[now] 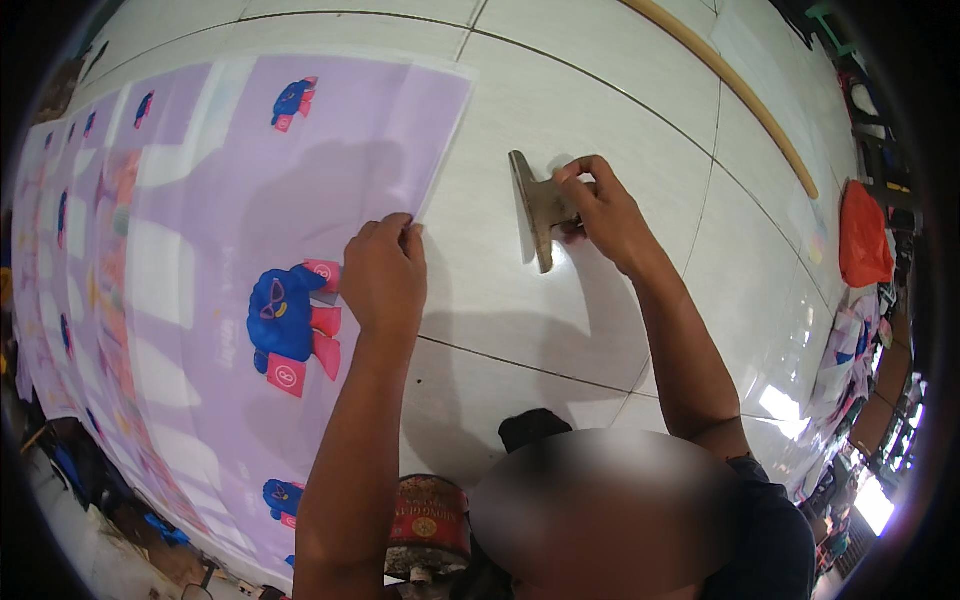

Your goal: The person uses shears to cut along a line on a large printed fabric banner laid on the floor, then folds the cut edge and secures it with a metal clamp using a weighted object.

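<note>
A large lilac printed sheet (370,120) covers the left side of the tiled floor, with blue cartoon figures and pink patches on it. My left hand (385,275) is at the sheet's right edge, fingers curled together and pinching that edge. My right hand (605,210) is a short way to the right, over bare tiles. Between its fingers and thumb is a T-shaped metal clip (543,205), grey-brown, its wide straight end towards the sheet. The clip is apart from the sheet. Part of its narrow end is hidden by my fingers.
A long yellowish rod (735,85) lies at the far right. An orange-red bag (864,235) sits by the right wall of clutter. Close to me stands a red round tin (428,515), beside a small black object (535,428). Assorted items crowd the lower left.
</note>
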Demonstrator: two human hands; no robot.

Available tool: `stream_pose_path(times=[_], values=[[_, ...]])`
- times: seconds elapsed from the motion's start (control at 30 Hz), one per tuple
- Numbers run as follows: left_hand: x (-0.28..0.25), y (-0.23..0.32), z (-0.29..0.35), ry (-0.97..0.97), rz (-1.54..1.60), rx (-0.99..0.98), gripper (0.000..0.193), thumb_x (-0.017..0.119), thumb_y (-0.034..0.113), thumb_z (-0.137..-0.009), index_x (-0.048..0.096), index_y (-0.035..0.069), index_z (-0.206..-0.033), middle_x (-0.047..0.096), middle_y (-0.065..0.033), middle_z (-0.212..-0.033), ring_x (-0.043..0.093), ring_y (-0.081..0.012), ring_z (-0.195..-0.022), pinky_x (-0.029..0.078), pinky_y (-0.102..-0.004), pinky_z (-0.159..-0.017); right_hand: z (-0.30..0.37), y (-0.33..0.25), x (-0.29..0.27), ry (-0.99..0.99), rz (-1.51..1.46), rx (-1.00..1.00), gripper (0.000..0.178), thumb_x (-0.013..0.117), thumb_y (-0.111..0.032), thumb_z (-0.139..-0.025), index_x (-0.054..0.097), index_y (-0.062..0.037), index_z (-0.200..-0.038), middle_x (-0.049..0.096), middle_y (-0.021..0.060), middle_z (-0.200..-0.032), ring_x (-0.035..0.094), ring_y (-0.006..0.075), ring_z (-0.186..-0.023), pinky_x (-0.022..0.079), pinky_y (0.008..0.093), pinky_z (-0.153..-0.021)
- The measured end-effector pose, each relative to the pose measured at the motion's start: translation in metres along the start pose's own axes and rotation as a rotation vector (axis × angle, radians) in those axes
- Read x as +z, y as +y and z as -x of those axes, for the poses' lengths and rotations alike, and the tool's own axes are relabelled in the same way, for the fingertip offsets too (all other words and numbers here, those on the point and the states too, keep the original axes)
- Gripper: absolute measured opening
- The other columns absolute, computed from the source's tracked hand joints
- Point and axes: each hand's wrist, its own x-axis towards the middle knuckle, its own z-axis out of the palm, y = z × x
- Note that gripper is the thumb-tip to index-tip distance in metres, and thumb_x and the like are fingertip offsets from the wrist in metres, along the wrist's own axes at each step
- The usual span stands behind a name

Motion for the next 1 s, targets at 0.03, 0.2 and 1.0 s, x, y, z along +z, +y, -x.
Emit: stream_pose_path(times=[0.03,0.2,1.0], values=[[-0.003,0.004,0.001,-0.005,-0.029,-0.004,0.019,0.068,0.025,-0.089,0.073,0.012,-0.102,0.069,-0.007,-0.093,0.065,-0.0295,-0.089,0.054,-0.0417,-0.071,-0.004,0.005,0.003,-0.015,-0.089,-0.01,0.053,0.066,-0.038,-0.093,0.053,0.0041,-0.122,0.066,0.018,-0.096,0.067,0.0206,-0.081,0.056,0.0332,-0.077],[-0.007,0.007,0.003,-0.014,-0.061,-0.011,0.017,0.069,0.025,-0.089,0.073,0.012,-0.1,0.067,-0.0052,-0.095,0.064,-0.0286,-0.092,0.054,-0.0416,-0.069,-0.004,0.007,0.011,-0.211,-0.313,0.082,0.057,0.076,-0.037,-0.087,0.061,0.0113,-0.113,0.066,0.0118,-0.096,0.067,0.0172,-0.087,0.057,0.0283,-0.081],[0.003,0.008,0.007,0.105,-0.045,0.054,0.014,0.07,0.022,-0.087,0.074,0.012,-0.096,0.068,-0.0048,-0.09,0.064,-0.0292,-0.083,0.052,-0.0403,-0.068,-0.06,-0.024,0.071,-0.167,-0.441,-0.102,0.058,0.07,-0.043,-0.092,0.066,0.014,-0.104,0.069,0.0166,-0.089,0.068,0.0176,-0.082,0.059,0.0281,-0.077]])
